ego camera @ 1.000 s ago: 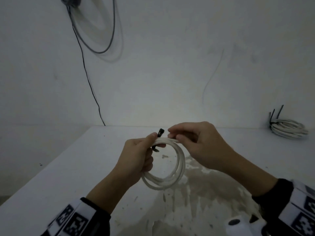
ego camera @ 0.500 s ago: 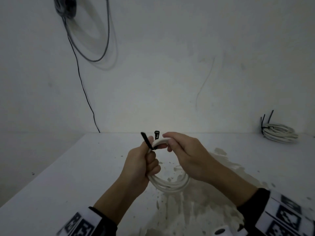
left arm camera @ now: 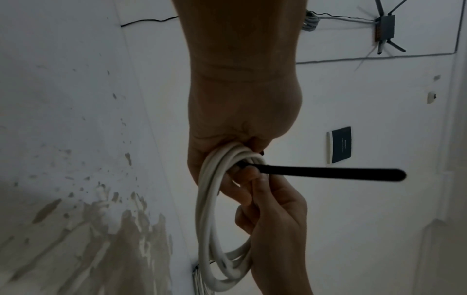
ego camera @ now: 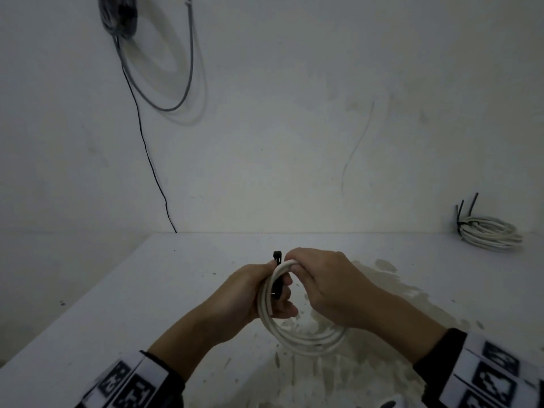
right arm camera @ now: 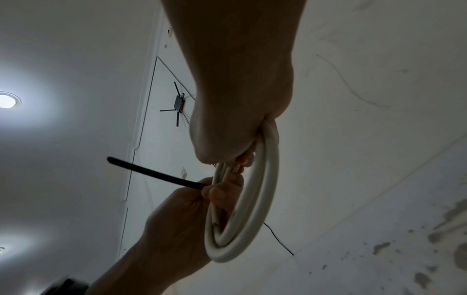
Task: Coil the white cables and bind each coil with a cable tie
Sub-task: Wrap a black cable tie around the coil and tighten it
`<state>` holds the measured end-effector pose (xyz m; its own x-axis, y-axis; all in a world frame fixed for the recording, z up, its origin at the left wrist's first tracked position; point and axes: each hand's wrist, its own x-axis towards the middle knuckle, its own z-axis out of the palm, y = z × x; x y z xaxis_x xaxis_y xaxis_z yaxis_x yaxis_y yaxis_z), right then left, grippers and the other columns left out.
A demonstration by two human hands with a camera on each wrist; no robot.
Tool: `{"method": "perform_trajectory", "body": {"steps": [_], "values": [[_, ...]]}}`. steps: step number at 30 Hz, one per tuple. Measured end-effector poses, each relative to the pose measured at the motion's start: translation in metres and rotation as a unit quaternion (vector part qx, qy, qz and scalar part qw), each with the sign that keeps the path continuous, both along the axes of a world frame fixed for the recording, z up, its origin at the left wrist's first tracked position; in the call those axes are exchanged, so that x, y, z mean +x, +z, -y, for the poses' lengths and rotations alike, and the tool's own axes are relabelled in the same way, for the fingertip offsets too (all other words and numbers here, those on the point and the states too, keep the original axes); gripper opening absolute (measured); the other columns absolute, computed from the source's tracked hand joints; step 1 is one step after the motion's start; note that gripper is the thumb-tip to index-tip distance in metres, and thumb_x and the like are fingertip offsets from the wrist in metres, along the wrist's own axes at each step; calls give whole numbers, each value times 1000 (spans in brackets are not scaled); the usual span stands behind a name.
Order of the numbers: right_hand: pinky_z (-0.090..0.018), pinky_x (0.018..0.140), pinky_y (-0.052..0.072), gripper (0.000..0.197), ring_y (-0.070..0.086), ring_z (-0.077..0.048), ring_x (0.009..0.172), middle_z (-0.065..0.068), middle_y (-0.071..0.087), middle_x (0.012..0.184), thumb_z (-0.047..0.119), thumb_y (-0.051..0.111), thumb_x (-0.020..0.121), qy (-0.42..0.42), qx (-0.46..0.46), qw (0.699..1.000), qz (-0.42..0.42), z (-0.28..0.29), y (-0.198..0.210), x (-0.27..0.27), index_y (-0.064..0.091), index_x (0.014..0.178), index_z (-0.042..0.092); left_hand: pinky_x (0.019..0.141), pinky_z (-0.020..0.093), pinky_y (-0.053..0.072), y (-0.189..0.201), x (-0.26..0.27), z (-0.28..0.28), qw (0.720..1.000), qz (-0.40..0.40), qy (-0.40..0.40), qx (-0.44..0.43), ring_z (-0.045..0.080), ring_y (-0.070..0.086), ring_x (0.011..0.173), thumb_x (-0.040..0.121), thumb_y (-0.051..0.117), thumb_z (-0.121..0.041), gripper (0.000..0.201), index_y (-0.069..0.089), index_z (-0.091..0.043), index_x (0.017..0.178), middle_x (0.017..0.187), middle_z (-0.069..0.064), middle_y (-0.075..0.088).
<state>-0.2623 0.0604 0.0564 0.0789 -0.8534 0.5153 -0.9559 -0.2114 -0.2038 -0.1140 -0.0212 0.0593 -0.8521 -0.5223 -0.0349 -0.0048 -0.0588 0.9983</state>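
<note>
Both hands hold a small coil of white cable (ego camera: 309, 341) in the air above the white table (ego camera: 147, 290). My left hand (ego camera: 253, 293) grips the coil's left side and pins a black cable tie (ego camera: 277, 256) against it. The tie's head pokes up above the coil. In the left wrist view the tie's tail (left arm camera: 328, 173) sticks out free from the coil (left arm camera: 209, 219). My right hand (ego camera: 321, 284) curls over the top of the coil. The right wrist view shows the tail (right arm camera: 151, 173) beside the coil (right arm camera: 255, 209).
A bound white coil (ego camera: 488, 234) with black tie tails sticking up lies at the table's back right, against the wall. A thin black wire (ego camera: 147, 154) runs down the wall to the table's back edge. A grey cable loop (ego camera: 176, 104) hangs high on the wall.
The tie's tail stuck up beside my left thumb half a second ago; it now runs down across the coil under my left fingers. My right hand has closed over the coil's top.
</note>
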Motion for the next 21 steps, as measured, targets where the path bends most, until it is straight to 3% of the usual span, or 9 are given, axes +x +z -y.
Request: {"method": "perform_trajectory", "body": {"steps": [4, 7, 10, 12, 14, 16, 19, 21], "values": [[-28, 62, 41, 28, 49, -13, 64, 5, 55, 75, 24, 31, 93, 10, -7, 999, 29, 1, -5, 2, 55, 87, 12, 56, 27, 47, 0, -4, -2, 1000, 3, 14, -20, 16, 56, 51, 101, 25, -25, 43, 57, -4, 82, 55, 0, 52], [-21, 65, 40, 27, 50, -8, 70, 6, 57, 81, 26, 34, 92, 26, -6, 997, 76, -3, -7, 2, 57, 96, 13, 41, 20, 32, -2, -8, -5, 999, -20, 33, -4, 9, 35, 40, 100, 31, -27, 37, 55, -7, 79, 52, -4, 40], [-17, 67, 38, 24, 49, -4, 75, 13, 53, 81, 36, 43, 89, 55, -23, 992, 109, -10, -7, 5, 57, 98, 20, 37, 16, 20, -5, -13, -8, 996, -70, 54, 2, 6, 18, 40, 98, 36, -26, 38, 59, -3, 77, 49, -6, 29], [-16, 64, 39, 32, 51, -6, 71, 11, 55, 77, 48, 44, 87, 56, -62, 986, 145, -9, -9, 9, 58, 98, 21, 36, 16, 18, -7, -16, -10, 993, -88, 74, -17, 6, 18, 39, 98, 38, -24, 38, 58, 1, 77, 48, -5, 29], [-13, 57, 37, 43, 52, -7, 61, 13, 57, 67, 54, 42, 84, 29, -101, 971, 214, -7, -11, 11, 56, 107, 20, 36, 17, 18, -8, -18, -13, 990, -97, 102, -24, 7, 18, 39, 97, 41, -23, 35, 49, -6, 68, 46, -5, 28], [-12, 53, 37, 38, 52, -11, 55, 15, 59, 69, 54, 44, 83, 22, -122, 960, 249, -5, -12, 12, 51, 111, 29, 36, 18, 18, -9, -20, -15, 985, -112, 127, -26, 7, 18, 38, 96, 43, -23, 37, 46, -8, 62, 44, -6, 28], [-17, 52, 41, 24, 53, -14, 58, 10, 60, 78, 47, 53, 83, 67, -124, 956, 259, -7, -12, 14, 53, 105, 37, 36, 17, 20, -8, -21, -17, 978, -133, 152, -52, 8, 20, 36, 96, 44, -21, 39, 62, 7, 74, 41, -4, 29], [-15, 56, 41, 28, 55, -13, 66, 12, 60, 87, 46, 57, 81, 84, -107, 954, 266, -8, -12, 12, 57, 108, 40, 36, 18, 21, -6, -21, -18, 972, -131, 179, -73, 10, 23, 35, 95, 47, -22, 40, 67, 5, 74, 39, -1, 30]]}}
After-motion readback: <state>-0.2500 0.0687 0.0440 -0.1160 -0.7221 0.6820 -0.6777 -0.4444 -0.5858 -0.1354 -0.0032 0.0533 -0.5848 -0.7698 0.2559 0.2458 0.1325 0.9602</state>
